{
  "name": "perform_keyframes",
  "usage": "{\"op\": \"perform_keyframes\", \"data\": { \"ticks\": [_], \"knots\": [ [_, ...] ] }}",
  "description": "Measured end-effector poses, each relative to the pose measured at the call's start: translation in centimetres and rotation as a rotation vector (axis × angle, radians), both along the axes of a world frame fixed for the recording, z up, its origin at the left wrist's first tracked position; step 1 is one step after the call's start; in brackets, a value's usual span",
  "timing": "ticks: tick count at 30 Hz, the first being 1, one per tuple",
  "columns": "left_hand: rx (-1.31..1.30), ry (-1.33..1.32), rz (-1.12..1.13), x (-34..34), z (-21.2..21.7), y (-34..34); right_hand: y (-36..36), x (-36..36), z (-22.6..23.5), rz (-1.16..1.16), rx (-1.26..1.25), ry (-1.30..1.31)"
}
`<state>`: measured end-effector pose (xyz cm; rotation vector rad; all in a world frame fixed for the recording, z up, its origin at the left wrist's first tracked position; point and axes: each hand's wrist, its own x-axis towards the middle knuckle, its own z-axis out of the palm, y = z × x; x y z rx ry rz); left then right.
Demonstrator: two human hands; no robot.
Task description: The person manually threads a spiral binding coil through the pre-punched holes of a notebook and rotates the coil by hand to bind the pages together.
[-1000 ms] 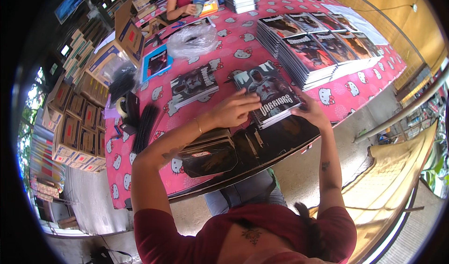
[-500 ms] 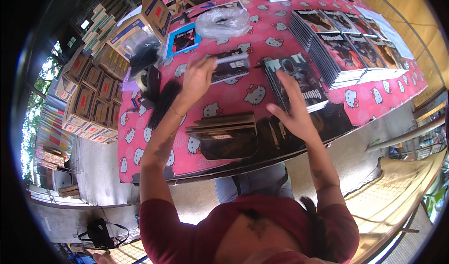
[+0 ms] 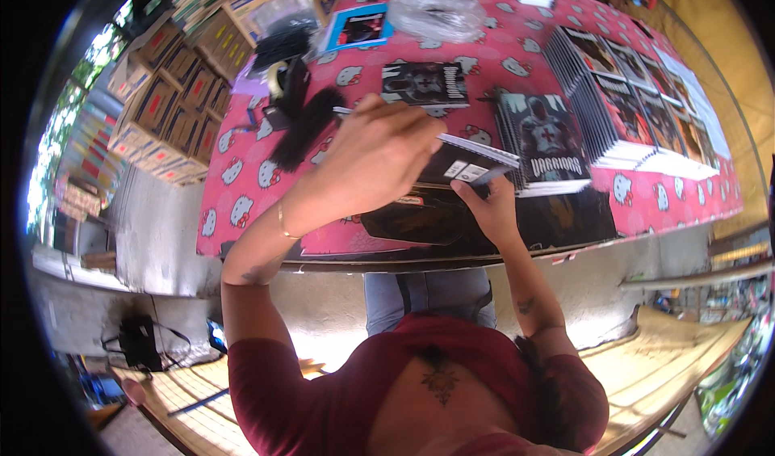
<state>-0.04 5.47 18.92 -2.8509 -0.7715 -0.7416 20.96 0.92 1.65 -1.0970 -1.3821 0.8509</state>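
Observation:
My left hand (image 3: 378,151) is closed on a dark-covered spiral notebook (image 3: 452,163), held tilted above the near part of the table. My right hand (image 3: 491,207) grips its lower right edge, with the thumb on the cover. Part of the notebook is hidden behind my left hand. Beyond it, another dark notebook (image 3: 428,84) lies on the pink patterned tablecloth. To the right stands a stack of spiral notebooks (image 3: 550,137) with an armoured figure on the top cover. Below the held notebook, dark flat boards (image 3: 420,228) lie at the table's near edge.
Larger notebook stacks (image 3: 626,105) fill the right side. On the left are a tape dispenser (image 3: 286,88) and black spiral coils (image 3: 307,130). Farther back lie a blue-bordered sheet (image 3: 359,29) and clear plastic wrap (image 3: 436,16). Cardboard boxes (image 3: 173,105) are piled left of the table.
My left hand has brought the notebook nearer and to the right. My right hand has left the notebook stack and now grips the held notebook too. The whole view has shifted.

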Motion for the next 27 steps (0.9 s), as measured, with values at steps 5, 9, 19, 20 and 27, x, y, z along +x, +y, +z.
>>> {"op": "perform_keyframes", "data": {
  "ticks": [5, 9, 19, 20, 27],
  "knots": [
    [-0.029, 0.032, 0.219, -2.3, -6.9, -0.9, 0.6, -1.1, -1.6, 0.08, 0.019, 0.216],
    [-0.012, -0.244, 0.396, -3.5, -12.3, -2.1, 0.4, -2.1, -2.5, 0.067, 0.04, 0.198],
    [0.125, -0.044, 1.003, -18.9, -20.9, 12.6, 1.2, 0.4, -2.9, 0.166, 0.012, 0.074],
    [-0.021, 0.028, 1.007, -19.2, -21.1, 13.0, 0.9, 1.1, -3.5, 0.153, -0.01, 0.108],
    [0.04, 0.137, 1.12, -20.6, -22.9, 14.3, -0.2, 2.9, -3.8, 0.147, -0.058, 0.141]
  ]
}}
